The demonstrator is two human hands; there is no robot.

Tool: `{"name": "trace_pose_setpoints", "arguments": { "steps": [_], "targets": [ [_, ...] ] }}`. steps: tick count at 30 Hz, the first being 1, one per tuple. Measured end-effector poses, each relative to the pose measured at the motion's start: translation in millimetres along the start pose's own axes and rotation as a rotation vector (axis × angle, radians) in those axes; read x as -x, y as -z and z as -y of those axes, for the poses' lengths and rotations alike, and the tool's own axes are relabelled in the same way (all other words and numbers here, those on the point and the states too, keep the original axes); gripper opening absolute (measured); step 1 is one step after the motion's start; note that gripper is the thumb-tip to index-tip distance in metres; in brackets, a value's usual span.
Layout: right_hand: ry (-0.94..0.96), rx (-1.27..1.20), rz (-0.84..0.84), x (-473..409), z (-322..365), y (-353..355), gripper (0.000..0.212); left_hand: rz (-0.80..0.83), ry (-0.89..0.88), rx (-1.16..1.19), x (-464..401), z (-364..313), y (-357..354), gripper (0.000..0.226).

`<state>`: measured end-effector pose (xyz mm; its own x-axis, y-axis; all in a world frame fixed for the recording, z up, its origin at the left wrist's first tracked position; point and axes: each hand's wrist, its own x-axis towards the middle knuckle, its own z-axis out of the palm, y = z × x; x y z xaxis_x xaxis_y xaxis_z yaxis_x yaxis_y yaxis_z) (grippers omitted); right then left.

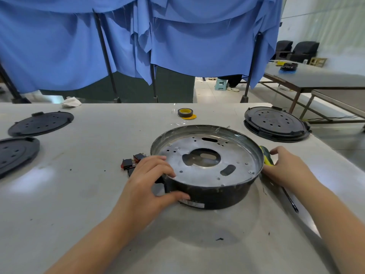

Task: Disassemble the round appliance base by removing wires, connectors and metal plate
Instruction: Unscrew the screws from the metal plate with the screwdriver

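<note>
Round appliance base [207,186] sat on the grey tabletop [79,194], open side up, perforated metal plate [209,165] seated inside. Left hand [152,180] gripped its near-left wall, fingers [169,171] curled over the rim onto the plate, thumb on the outer wall; right hand [284,167] lay against its right wall, fingers folded around a yellow-green screwdriver [266,155]. Red-and-black rocker switches [132,162] lay just left of the base, a tape roll [185,112] beyond it.
</note>
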<state>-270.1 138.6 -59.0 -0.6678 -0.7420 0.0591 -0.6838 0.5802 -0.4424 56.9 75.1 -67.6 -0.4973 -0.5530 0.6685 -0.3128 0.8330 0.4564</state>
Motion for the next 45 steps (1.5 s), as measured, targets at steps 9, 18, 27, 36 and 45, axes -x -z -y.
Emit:
{"name": "trace_pose_setpoints", "arguments": {
  "steps": [9, 18, 27, 36, 45],
  "targets": [
    [-0.025, -0.227, -0.029, 0, 1, 4, 0.060, 0.011, 0.044, 0.002, -19, -7, 6, 0.038],
    [0.112, -0.984, 0.048, 25, 31, 42, 0.029, 0.021, 0.051, -0.015, -31, -9, 4, 0.042],
    [0.693, -0.446, -0.051, 65, 50, 54, 0.039, 0.002, 0.070, -0.008, -23, -3, -2, 0.040],
    [1.053, -0.083, -0.188, 86, 69, 41, 0.036, 0.014, 0.058, -0.024, -20, 0, -2, 0.042],
    [1.110, 0.034, -0.054, 95, 73, 30, 0.013, 0.028, 0.064, -0.024, -18, -4, -1, 0.052]
  ]
}}
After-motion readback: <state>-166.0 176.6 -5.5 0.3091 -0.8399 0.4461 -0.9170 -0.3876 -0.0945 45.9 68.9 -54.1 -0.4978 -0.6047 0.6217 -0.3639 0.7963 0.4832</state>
